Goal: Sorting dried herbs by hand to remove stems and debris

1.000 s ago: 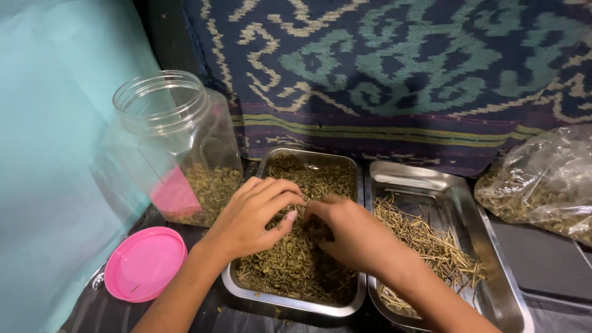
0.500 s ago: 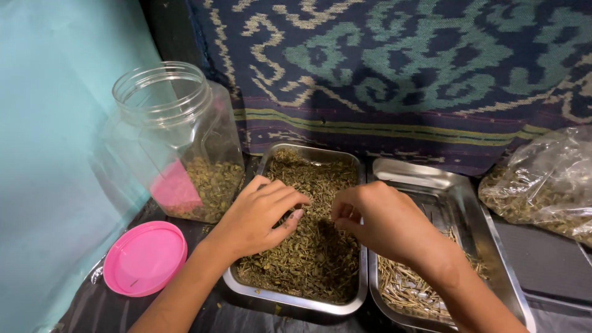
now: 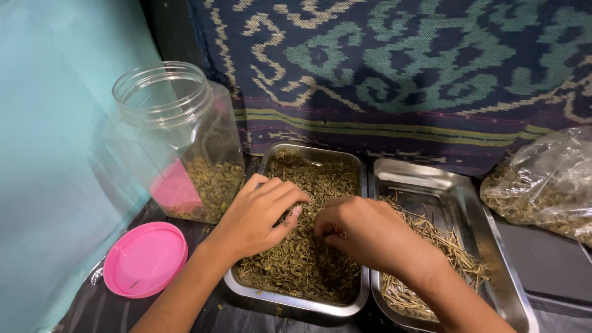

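A steel tray (image 3: 272, 161) in front of me holds a bed of dried green leaves (image 3: 320, 176). My left hand (image 3: 259, 213) rests palm down on the leaves at the tray's left side, fingers curled. My right hand (image 3: 364, 231) is over the middle of the same tray, its fingertips pinched into the leaves; I cannot tell what it grips. A second steel tray (image 3: 459, 185) to the right holds thin dry stems (image 3: 438, 237).
An open clear plastic jar (image 3: 176, 132) with some dried leaves stands at the left, its pink lid (image 3: 145, 259) lying in front. A clear bag of dried leaves (image 3: 546, 185) lies at the right. A patterned woven cloth (image 3: 401, 68) hangs behind the trays.
My right hand lifted toward the stem tray half a second ago and has come back down into the leaf tray. My left hand has stayed on the leaves.
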